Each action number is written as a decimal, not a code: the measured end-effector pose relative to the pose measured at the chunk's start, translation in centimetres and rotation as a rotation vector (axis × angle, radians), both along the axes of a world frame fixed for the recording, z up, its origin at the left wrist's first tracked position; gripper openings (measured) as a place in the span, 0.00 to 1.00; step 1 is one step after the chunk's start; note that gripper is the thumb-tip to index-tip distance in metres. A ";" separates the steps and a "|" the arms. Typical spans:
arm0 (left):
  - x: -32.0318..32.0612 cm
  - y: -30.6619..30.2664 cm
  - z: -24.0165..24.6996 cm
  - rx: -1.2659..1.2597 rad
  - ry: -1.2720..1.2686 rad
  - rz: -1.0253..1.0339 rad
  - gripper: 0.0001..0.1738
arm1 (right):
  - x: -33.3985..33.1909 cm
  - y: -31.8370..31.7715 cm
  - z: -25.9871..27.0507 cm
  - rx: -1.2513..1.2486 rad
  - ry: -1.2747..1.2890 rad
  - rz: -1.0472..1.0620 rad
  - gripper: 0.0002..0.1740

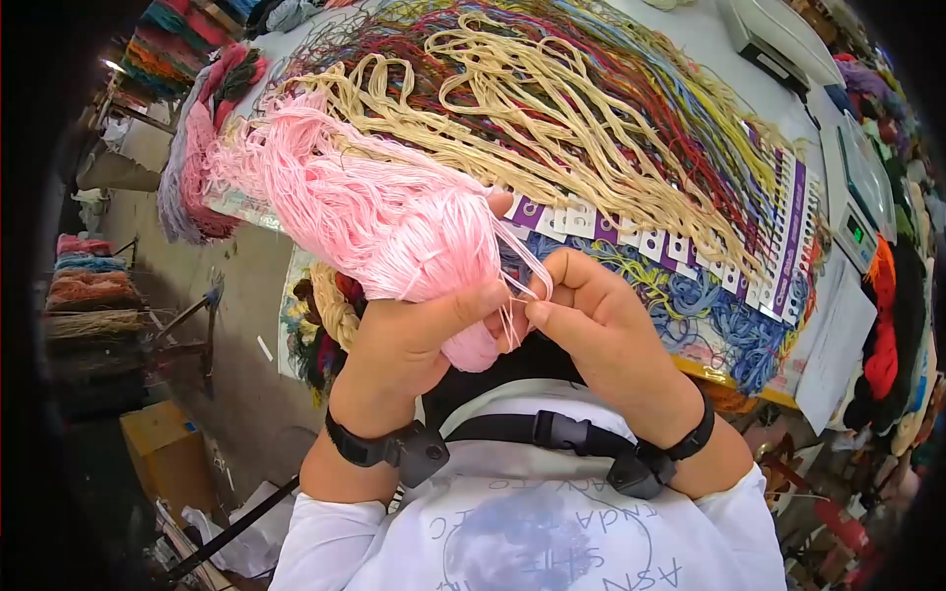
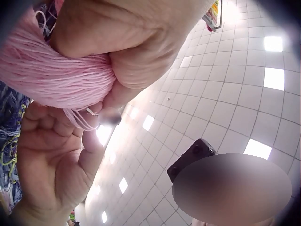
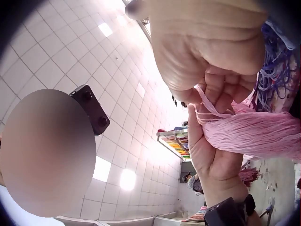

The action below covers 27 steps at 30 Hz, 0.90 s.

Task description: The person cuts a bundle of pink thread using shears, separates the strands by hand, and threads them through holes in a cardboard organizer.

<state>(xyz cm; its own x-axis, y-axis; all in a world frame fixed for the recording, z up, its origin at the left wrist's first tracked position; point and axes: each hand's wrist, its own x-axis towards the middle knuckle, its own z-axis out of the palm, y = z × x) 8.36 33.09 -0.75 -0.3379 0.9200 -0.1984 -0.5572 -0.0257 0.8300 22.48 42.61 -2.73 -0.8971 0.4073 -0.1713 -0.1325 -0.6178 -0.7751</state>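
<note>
A thick skein of pink yarn (image 1: 424, 236) lies across my left hand (image 1: 419, 340), which grips it near its gathered end, thumb on top. My right hand (image 1: 606, 330) is close beside it, thumb and forefinger pinching a few pink strands (image 1: 532, 271) drawn out from the skein. The fingertips of both hands nearly meet at these strands. In the left wrist view, the skein's rounded end (image 2: 61, 75) bulges out under the left hand, and a small loop of strands (image 2: 80, 117) runs to the right fingers. The right wrist view shows the loop (image 3: 207, 101) between the hands.
Cream yarn hanks (image 1: 552, 108) lie over multicoloured threads on the table, by punched purple-and-white cards (image 1: 788, 227). Tangled blue yarn (image 1: 700, 310) lies near the front edge. Scales (image 1: 857, 202) stand at the right. More hanks (image 1: 94, 286) hang at the left, above a cardboard box (image 1: 168, 453).
</note>
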 end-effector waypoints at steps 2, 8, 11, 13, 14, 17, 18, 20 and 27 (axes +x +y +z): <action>0.0 0.0 -0.1 -0.023 0.040 -0.010 0.39 | 0.0 0.0 0.0 0.000 0.006 0.000 0.03; 0.1 0.0 -0.6 -0.004 -0.080 -0.060 0.36 | 0.6 0.2 -0.5 0.092 -0.051 -0.009 0.03; 0.1 -0.2 -0.5 0.107 -0.186 -0.094 0.36 | 0.5 -0.4 0.3 0.113 -0.057 -0.068 0.02; 0.0 -0.6 -0.8 0.104 -0.201 -0.085 0.36 | 0.0 -0.8 1.1 0.100 -0.097 -0.079 0.04; 0.0 -0.8 -0.8 0.139 -0.234 -0.084 0.35 | -0.1 -0.9 1.0 0.100 -0.078 -0.076 0.04; -0.2 -1.4 -2.2 0.146 -0.215 -0.058 0.33 | -0.6 -1.4 1.4 0.148 -0.153 -0.061 0.06; -0.2 -1.6 -2.2 0.159 -0.217 -0.034 0.33 | -0.8 -1.5 1.5 0.160 -0.155 -0.036 0.06; -0.4 -1.8 -2.0 0.172 -0.206 -0.029 0.30 | -1.1 -1.9 1.6 0.173 -0.149 -0.067 0.06; -0.2 -2.0 -2.7 0.192 -0.213 -0.041 0.27 | -1.0 -2.4 1.3 0.141 -0.140 -0.108 0.05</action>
